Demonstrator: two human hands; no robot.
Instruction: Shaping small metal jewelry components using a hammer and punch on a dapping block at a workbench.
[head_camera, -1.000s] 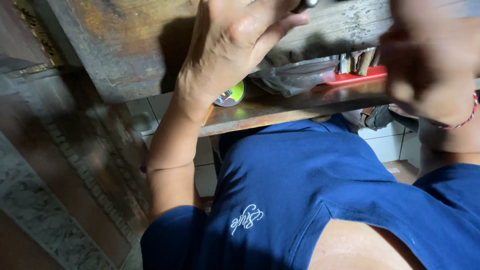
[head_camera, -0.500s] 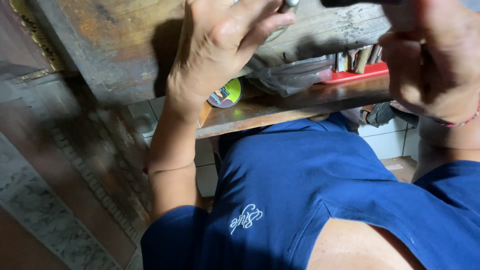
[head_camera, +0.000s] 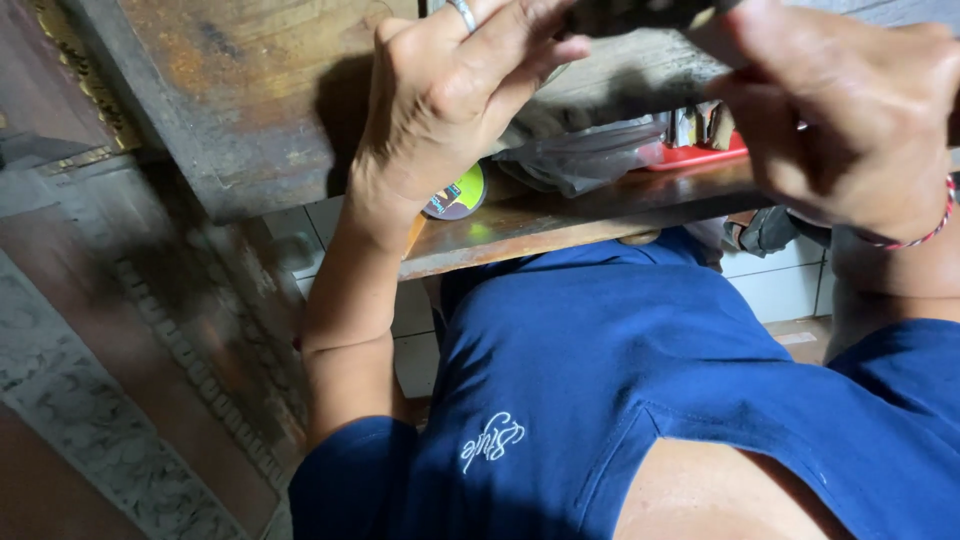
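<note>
My left hand (head_camera: 450, 100), with a ring on one finger, is raised in front of a worn, rusty-looking board (head_camera: 250, 90). Its fingertips pinch the left end of a dark rough object (head_camera: 650, 14) at the top edge of the view. My right hand (head_camera: 850, 120), which wears a red string bracelet (head_camera: 925, 235), grips the same object's other end with the thumb across it. Most of the object is cut off by the frame, so its kind is unclear. My blue shirt (head_camera: 620, 370) fills the lower half.
A wooden shelf (head_camera: 560, 225) runs below my hands. On it lie a round tin with a green and yellow label (head_camera: 458, 195), a crumpled clear plastic bag (head_camera: 585, 155) and a red tray (head_camera: 700, 152). White wall tiles (head_camera: 775, 285) lie behind, and patterned stone (head_camera: 120, 400) is at left.
Both hands have come closer together and fill more of the view. The dark object between them has come into sight at the top edge.
</note>
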